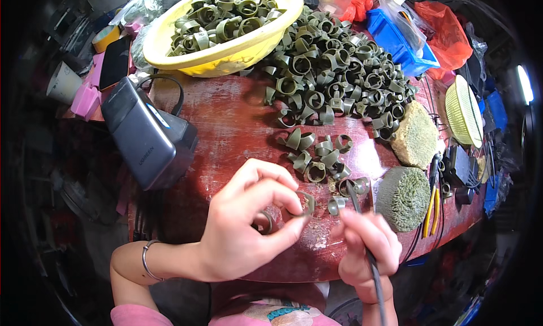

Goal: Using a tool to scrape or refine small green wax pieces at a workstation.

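My left hand [250, 224] pinches a dark green ring-shaped piece [308, 204] between thumb and fingers, and another ring-like piece [263, 222] shows inside the curl of that hand. In my right hand [369, 245] is a thin dark rod-like tool with a cable [376, 279] trailing down from it; its tip points up among a small group of green rings [316, 172] on the worn red table [229, 118]. The tip does not touch the piece in my left hand. A large heap of similar rings [335, 67] lies farther back.
A yellow basin [220, 63] of rings stands at the back. To the left are a power bank [140, 135] and a phone [114, 63]. At right are a rough tan block [415, 135], a round green block [403, 198], yellow-handled pliers [432, 211], a blue bin [394, 46] and a pale green basket [463, 112].
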Tool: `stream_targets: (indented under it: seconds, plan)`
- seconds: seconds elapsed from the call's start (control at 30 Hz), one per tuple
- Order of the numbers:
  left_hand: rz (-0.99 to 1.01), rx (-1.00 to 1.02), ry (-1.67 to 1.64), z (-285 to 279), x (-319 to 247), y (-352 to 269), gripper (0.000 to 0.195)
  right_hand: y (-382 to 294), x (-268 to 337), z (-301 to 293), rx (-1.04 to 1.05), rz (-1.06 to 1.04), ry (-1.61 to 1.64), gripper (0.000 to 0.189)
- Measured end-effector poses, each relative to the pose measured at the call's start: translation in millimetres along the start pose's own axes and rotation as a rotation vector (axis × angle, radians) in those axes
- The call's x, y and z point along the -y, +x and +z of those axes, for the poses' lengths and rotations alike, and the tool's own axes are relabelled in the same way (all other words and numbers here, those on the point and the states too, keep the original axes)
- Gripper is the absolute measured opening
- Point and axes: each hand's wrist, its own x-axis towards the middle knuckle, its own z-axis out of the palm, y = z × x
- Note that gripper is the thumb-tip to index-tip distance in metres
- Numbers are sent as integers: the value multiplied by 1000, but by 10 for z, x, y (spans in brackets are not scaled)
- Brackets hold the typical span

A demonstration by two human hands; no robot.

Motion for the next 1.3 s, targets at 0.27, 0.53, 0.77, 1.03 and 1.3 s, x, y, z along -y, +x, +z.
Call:
stream_targets:
  seconds: [0.27, 0.53, 0.77, 1.03, 1.3]
  plan:
    - [-595, 72, -926, -53, -20, 20, 16, 137, -187, 352, 65, 82, -529, 28]
    - [-634, 208, -600, -29, 56, 30, 8, 91, -120, 340, 129, 114, -431, 24]
    - [88, 33, -13, 88, 85, -1, 24, 93, -155, 258, 43, 124, 17, 18]
    - [124, 66, -27, 27, 85, 12, 24, 107, -72, 206, -58, 108, 277, 25]
    - [-353, 205, -700, -48, -8, 22, 21, -142, -49, 42, -55, 26, 589, 25]
